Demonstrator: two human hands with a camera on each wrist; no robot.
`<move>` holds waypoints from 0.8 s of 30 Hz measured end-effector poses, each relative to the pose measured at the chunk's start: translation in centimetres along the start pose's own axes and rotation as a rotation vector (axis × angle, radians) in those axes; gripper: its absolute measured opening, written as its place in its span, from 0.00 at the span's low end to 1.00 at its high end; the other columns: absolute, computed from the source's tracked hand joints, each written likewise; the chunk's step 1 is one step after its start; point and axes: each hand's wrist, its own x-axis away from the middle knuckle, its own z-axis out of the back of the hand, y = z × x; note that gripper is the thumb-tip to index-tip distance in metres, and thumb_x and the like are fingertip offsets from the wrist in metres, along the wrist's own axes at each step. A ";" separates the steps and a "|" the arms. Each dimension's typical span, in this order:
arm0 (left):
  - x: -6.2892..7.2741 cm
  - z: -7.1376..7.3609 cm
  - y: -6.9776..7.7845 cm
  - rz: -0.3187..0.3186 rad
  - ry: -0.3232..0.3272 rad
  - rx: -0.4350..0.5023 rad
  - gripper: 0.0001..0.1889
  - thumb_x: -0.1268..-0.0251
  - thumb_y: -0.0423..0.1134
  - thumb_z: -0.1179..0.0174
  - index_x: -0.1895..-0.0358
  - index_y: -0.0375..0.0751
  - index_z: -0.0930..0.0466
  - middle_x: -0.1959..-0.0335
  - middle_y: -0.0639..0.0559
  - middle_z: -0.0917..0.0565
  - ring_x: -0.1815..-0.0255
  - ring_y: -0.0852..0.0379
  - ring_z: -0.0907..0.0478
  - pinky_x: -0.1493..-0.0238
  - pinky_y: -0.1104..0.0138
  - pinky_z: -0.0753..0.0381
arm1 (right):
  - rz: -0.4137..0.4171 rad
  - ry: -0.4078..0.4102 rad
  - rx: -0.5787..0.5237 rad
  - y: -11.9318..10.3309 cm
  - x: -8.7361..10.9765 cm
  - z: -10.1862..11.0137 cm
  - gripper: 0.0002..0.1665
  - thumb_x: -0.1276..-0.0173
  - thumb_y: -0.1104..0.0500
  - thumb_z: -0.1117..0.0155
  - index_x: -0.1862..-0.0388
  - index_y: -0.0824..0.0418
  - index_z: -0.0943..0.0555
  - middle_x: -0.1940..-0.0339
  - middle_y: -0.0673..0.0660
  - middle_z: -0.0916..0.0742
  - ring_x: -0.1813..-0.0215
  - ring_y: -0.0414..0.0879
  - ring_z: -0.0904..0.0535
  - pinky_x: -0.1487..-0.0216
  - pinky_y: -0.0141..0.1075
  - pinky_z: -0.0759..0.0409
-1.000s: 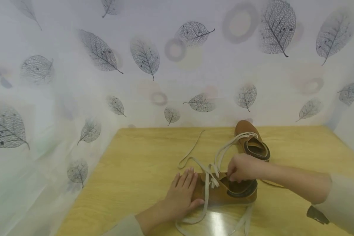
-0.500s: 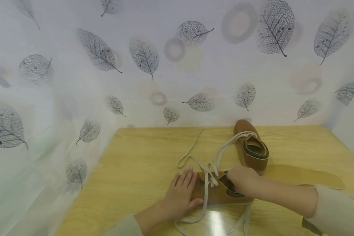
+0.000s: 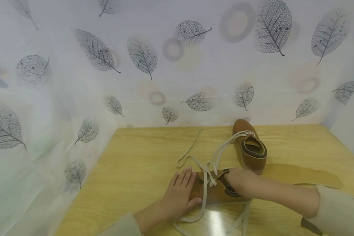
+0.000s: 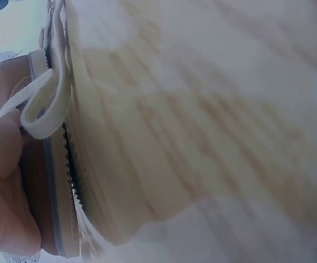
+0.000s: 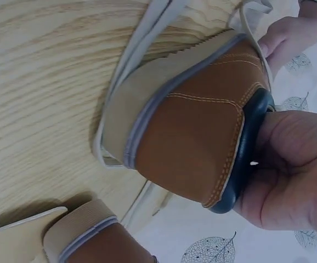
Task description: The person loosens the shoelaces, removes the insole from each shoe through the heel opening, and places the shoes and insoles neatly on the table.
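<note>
A brown lace-up shoe lies lengthwise on the table, its toe to the left. My left hand rests on the toe with fingers extended. From the heel end, my right hand reaches into the shoe's opening. In the right wrist view, that hand passes over the dark padded collar, and its fingers are hidden inside. Long cream laces run loosely across the shoe and table. The left wrist view catches the shoe's sole edge and a lace loop.
A second brown shoe stands farther back, its laces trailing left. A flat tan insole lies to its right, behind my right forearm. Leaf-printed white sheeting rises behind and beside the wooden table.
My right hand has sunk deeper into the shoe, and its fingertips are now out of sight. The forearm has shifted down, uncovering the insole. My left hand stays on the toe.
</note>
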 end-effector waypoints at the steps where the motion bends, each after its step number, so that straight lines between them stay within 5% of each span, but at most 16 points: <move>1: 0.0 0.0 0.0 0.001 -0.001 0.002 0.43 0.31 0.67 0.71 0.27 0.34 0.50 0.25 0.36 0.50 0.25 0.43 0.52 0.28 0.48 0.48 | 0.011 -0.013 -0.020 0.1 0.0 0.1 0.11 0.41 0.71 0.38 0.76 0.59 0.28 0.77 0.53 0.23 0.75 0.43 0.30 0.78 0.35 0.26; 5: 0.0 -0.1 -0.1 0.006 -0.021 0.028 0.43 0.31 0.67 0.73 0.26 0.34 0.52 0.25 0.36 0.53 0.24 0.43 0.54 0.28 0.48 0.50 | 0.072 -0.076 -0.261 1.4 0.1 1.0 0.10 0.35 0.67 0.41 0.75 0.58 0.28 0.79 0.49 0.25 0.77 0.39 0.33 0.78 0.29 0.33; 11: 0.0 -0.1 0.0 0.014 -0.028 0.028 0.44 0.31 0.68 0.74 0.26 0.34 0.53 0.24 0.36 0.54 0.24 0.44 0.56 0.28 0.48 0.51 | 0.145 -0.139 -0.659 3.2 -0.2 1.9 0.03 0.34 0.64 0.42 0.67 0.63 0.23 0.74 0.50 0.22 0.73 0.38 0.30 0.72 0.30 0.27; 18: 0.0 0.2 0.1 0.010 -0.011 0.003 0.43 0.30 0.66 0.71 0.26 0.34 0.52 0.25 0.36 0.53 0.24 0.43 0.54 0.28 0.49 0.49 | 0.016 -0.118 -0.995 5.0 -0.7 2.0 0.10 0.35 0.61 0.39 0.63 0.69 0.19 0.66 0.53 0.18 0.61 0.43 0.27 0.60 0.35 0.24; 21: 0.0 0.2 0.2 0.008 -0.019 0.000 0.43 0.31 0.67 0.72 0.26 0.34 0.52 0.25 0.36 0.53 0.24 0.43 0.54 0.28 0.49 0.49 | -0.034 -0.136 -1.049 5.6 -0.6 2.3 0.11 0.36 0.60 0.37 0.61 0.69 0.19 0.63 0.53 0.17 0.59 0.43 0.25 0.58 0.36 0.22; 24: 0.0 0.2 0.1 0.000 -0.008 -0.014 0.43 0.31 0.67 0.72 0.27 0.34 0.51 0.25 0.36 0.52 0.24 0.43 0.52 0.28 0.49 0.47 | 0.020 -0.117 -0.912 5.8 -0.3 2.9 0.09 0.40 0.62 0.34 0.64 0.66 0.19 0.67 0.52 0.17 0.63 0.43 0.24 0.62 0.34 0.21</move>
